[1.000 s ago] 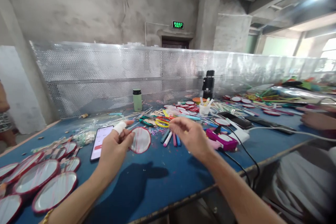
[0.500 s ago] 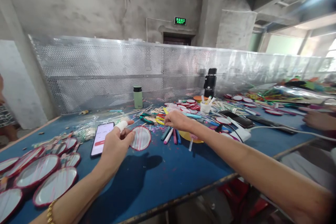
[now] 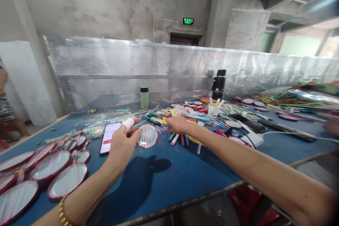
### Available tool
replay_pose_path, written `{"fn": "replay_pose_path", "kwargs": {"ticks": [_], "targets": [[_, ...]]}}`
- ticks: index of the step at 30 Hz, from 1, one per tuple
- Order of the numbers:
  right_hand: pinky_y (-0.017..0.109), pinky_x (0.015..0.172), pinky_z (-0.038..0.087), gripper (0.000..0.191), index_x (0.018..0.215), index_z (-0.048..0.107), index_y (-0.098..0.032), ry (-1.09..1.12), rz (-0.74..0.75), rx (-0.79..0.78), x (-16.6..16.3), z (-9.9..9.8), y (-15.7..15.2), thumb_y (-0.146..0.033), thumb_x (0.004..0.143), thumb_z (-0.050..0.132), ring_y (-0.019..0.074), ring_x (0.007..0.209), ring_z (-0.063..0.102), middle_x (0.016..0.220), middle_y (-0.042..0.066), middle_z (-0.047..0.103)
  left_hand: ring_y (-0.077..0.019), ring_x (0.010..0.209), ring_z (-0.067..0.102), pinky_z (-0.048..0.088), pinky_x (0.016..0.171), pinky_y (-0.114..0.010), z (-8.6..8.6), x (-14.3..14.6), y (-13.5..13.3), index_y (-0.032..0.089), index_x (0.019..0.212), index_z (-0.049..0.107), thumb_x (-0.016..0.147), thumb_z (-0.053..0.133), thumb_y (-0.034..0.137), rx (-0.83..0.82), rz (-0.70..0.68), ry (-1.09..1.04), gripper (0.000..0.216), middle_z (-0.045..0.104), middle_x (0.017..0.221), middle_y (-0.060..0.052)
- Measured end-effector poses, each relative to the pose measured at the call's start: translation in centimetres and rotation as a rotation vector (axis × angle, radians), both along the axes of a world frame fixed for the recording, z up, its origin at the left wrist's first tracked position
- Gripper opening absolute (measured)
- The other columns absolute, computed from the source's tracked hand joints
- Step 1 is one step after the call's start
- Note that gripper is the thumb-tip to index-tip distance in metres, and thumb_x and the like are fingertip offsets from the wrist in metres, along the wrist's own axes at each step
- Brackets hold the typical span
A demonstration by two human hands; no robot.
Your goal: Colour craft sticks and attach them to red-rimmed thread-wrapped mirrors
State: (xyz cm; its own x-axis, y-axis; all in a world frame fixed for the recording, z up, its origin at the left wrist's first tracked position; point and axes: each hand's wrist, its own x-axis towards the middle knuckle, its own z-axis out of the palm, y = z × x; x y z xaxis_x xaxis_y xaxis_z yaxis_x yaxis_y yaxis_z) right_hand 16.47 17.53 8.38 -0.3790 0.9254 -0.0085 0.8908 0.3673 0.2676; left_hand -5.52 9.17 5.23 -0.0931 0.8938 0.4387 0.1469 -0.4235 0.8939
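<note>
Red-rimmed disc: The red-rimmed disc [image 3: 148, 136] is at 3 o'clock from your left hand [image 3: 123, 143], apparently raised off the surface [image 3: 196, 173].
Left grip: Pinched on the disc's near edge between thumb and fingers; the wrapped finger points toward 1 o'clock.
Right grip: Your right hand [image 3: 180, 125] is between 2 and 3 o'clock from the disc, fingers curled downward among small items. Their tips are obscured; whether they grasp anything cannot be told.
Markers: The markers [image 3: 174, 140] lie at 6 o'clock from your right hand; the green-handled tool [image 3: 153, 120] lies at 9 o'clock.
Phone: The phone [image 3: 109, 137] lies at 9 o'clock from your left hand.
Step in hand: Judged as a reach into the clutter with the right hand while the left supports the disc.
Next move: Judged to call for a steady left grip and a narrow right-hand pinch, clear of neighbouring items.
Change, one second: Your right forearm [image 3: 238, 157] extends further across the surface, and your right hand lies flatter.
Change, half second: Your right hand is little altered; the whole view has shifted, setting items slightly toward 3 o'clock. The disc remains in your left grip.
</note>
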Motion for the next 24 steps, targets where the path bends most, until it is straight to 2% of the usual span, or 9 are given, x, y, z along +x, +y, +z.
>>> {"fn": "replay_pose_path", "kwargs": {"ticks": [6,14,24], "targets": [[0.042,0.087,0.056,0.026,0.115,0.063,-0.016,0.038,0.041,0.020,0.8,-0.7,0.6,-0.034,0.097,0.061,0.0210,0.101,0.066,0.116,0.008,0.066,-0.0110,0.050,0.040,0.031,0.052,-0.024,0.1,0.0,0.1,0.012,0.114,0.066,0.077,0.064,0.030,0.016,0.001,0.003,0.042,0.044,0.055,0.010],[0.040,0.084,0.057,0.028,0.116,0.063,-0.015,0.113,0.090,0.004,2.1,-0.1,1.4,-0.034,0.096,0.062,0.0210,0.098,0.066,0.116,0.007,0.066,-0.0120,0.051,0.042,0.033,0.053,-0.024,-0.2,0.1,0.2,0.013,0.115,0.066,0.076,0.066,0.032,0.016,-0.003,-0.008,0.042,0.044,0.055,0.009],[0.040,0.085,0.057,0.023,0.111,0.065,-0.015,0.113,0.195,-0.082,1.1,-0.1,0.9,-0.033,0.096,0.062,0.0200,0.097,0.067,0.112,0.007,0.068,-0.0117,0.053,0.041,0.032,0.054,-0.025,-0.4,0.0,0.3,0.013,0.117,0.064,0.080,0.065,0.030,0.016,-0.015,0.025,0.041,0.044,0.056,0.010]]}}
